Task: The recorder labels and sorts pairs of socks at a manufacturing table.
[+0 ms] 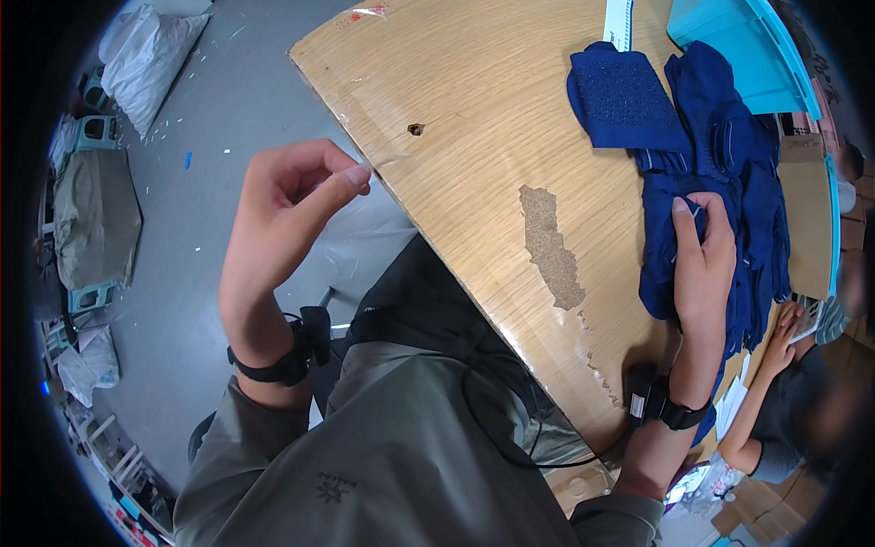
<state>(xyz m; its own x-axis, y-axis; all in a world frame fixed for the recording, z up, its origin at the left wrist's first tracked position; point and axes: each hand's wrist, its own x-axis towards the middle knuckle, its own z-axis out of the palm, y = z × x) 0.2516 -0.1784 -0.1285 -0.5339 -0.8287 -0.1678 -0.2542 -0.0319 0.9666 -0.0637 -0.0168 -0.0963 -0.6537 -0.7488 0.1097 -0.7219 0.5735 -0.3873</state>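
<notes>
A heap of dark blue fabric pieces (761,196) lies along the right side of the wooden table; their exact kind does not show. One folded piece (629,100) with a dotted surface sits at the far end of the heap. My right hand (706,246) rests over the heap, its thumb and fingers pinched on the blue fabric. Off the table's left edge, my left hand (296,205) is raised in the air, thumb pressed against the forefinger. Whether anything small is between those fingertips I cannot make out.
A turquoise plastic bin (743,50) stands at the far right, with a cardboard box (811,214) nearer. Another person's arm (761,387) reaches in at the right. The wooden table (474,118) has a worn patch; white sacks (150,64) lie on the floor at left.
</notes>
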